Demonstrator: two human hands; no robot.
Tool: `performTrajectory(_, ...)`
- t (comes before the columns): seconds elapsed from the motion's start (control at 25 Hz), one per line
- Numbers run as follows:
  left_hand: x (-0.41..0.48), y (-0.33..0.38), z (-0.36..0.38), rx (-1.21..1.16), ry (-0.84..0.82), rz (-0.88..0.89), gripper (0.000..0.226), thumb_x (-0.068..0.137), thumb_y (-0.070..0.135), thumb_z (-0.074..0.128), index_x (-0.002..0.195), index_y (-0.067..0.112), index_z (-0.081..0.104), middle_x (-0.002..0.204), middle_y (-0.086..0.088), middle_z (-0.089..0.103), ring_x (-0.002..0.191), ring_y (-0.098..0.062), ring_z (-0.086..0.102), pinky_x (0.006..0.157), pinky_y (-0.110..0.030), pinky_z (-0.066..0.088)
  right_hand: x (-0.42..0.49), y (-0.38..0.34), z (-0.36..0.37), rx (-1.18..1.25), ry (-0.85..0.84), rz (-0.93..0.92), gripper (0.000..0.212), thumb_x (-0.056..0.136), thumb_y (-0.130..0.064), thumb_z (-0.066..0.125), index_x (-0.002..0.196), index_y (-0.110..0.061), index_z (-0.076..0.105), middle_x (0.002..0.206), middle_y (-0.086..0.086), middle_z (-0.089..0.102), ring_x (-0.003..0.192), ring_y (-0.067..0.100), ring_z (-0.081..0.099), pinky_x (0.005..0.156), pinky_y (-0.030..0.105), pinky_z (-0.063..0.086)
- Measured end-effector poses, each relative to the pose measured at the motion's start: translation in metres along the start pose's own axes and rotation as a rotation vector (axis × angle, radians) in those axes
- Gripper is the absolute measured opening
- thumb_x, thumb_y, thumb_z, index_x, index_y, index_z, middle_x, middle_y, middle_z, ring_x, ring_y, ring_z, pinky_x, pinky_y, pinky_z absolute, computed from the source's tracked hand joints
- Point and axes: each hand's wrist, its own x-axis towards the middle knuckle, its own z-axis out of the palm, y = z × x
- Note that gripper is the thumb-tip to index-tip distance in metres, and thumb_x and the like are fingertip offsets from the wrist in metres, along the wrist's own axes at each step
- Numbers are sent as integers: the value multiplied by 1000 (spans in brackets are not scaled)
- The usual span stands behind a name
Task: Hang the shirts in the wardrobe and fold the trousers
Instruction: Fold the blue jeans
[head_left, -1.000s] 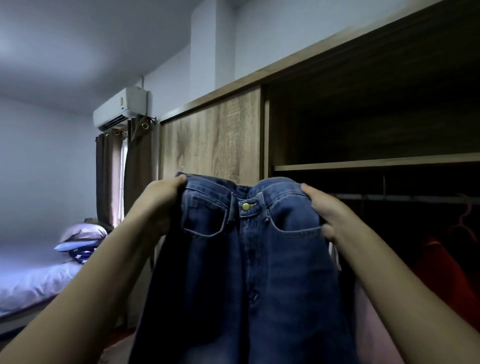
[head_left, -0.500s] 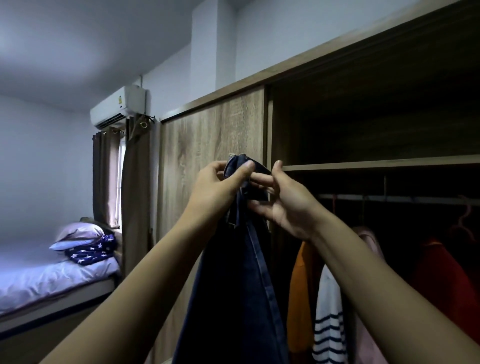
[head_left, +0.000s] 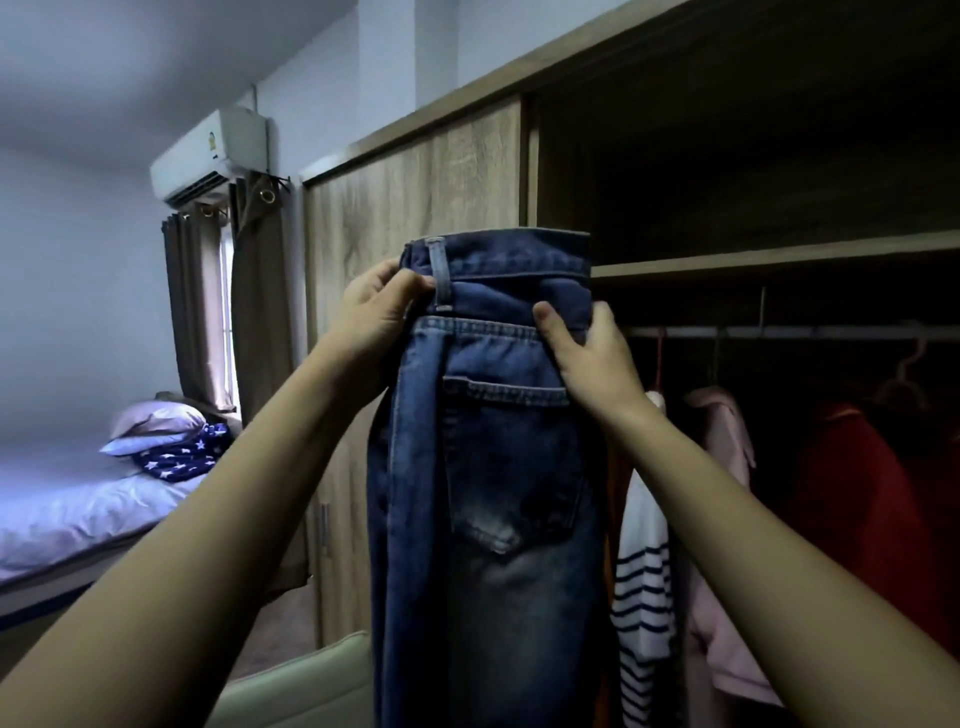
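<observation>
I hold a pair of blue jeans (head_left: 498, 467) up in front of the open wardrobe (head_left: 415, 197), folded lengthwise so a back pocket faces me. My left hand (head_left: 376, 317) pinches the waistband at its left edge by a belt loop. My right hand (head_left: 587, 353) grips the right edge just below the waistband, thumb in front. The legs hang down out of view. Behind the jeans, shirts hang on the wardrobe rail (head_left: 779, 331): a striped white one (head_left: 644, 587), a pink one (head_left: 722, 499) and a red one (head_left: 857, 493).
A wooden shelf (head_left: 769, 254) runs above the rail. A bed (head_left: 78, 509) with a pillow (head_left: 156, 423) and a starred blue cloth (head_left: 182, 460) stands at the left below curtains (head_left: 254, 301) and an air conditioner (head_left: 208, 156). A pale green cushion (head_left: 296, 691) lies low in front.
The jeans went from spread open front-facing to folded in half lengthwise; both hands met at the waistband, then parted, and the back pocket side faces me now.
</observation>
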Motion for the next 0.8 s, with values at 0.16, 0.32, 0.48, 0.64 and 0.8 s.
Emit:
performTrajectory(0.16, 2, -15, -5, 244, -11, 14, 14, 84, 25, 53, 93, 15, 59, 90, -1, 65, 85, -17, 61, 73, -31, 49, -4, 10, 13, -137, 207, -42, 49, 81, -53, 60, 100, -11, 45, 106, 9, 64, 97, 27, 61, 81, 38, 50)
performTrajectory(0.32, -7, -42, 0, 688, 72, 242, 54, 79, 49, 68, 117, 12, 58, 107, -1, 69, 97, -13, 65, 87, -34, 52, -9, 15, 18, -188, 185, -5, 53, 79, -55, 61, 105, -11, 48, 105, 6, 64, 100, 26, 61, 77, 31, 47)
performTrajectory(0.48, 2, -34, -8, 474, 233, 339, 29, 78, 39, 70, 96, 16, 68, 87, 0, 68, 76, -5, 59, 78, -44, 53, -26, 15, -13, -88, 28, -112, 62, 71, -69, 52, 112, -23, 45, 105, -4, 65, 96, 10, 63, 78, 24, 47)
performTrajectory(0.64, 23, -29, -20, 396, 208, 336, 40, 71, 50, 72, 94, 18, 68, 99, -14, 71, 87, -20, 63, 85, -51, 53, -110, 88, -15, -49, -3, -70, 47, 75, -60, 59, 109, -31, 46, 88, -22, 61, 76, -11, 61, 66, 3, 42)
performTrajectory(0.8, 30, -43, -29, 435, 194, 300, 53, 69, 55, 73, 98, 11, 69, 100, -15, 71, 85, -19, 63, 83, -53, 53, -132, 139, -12, -213, 115, -21, 15, 91, -24, 53, 77, -20, 57, 52, -1, 56, 51, 6, 48, 51, 20, 35)
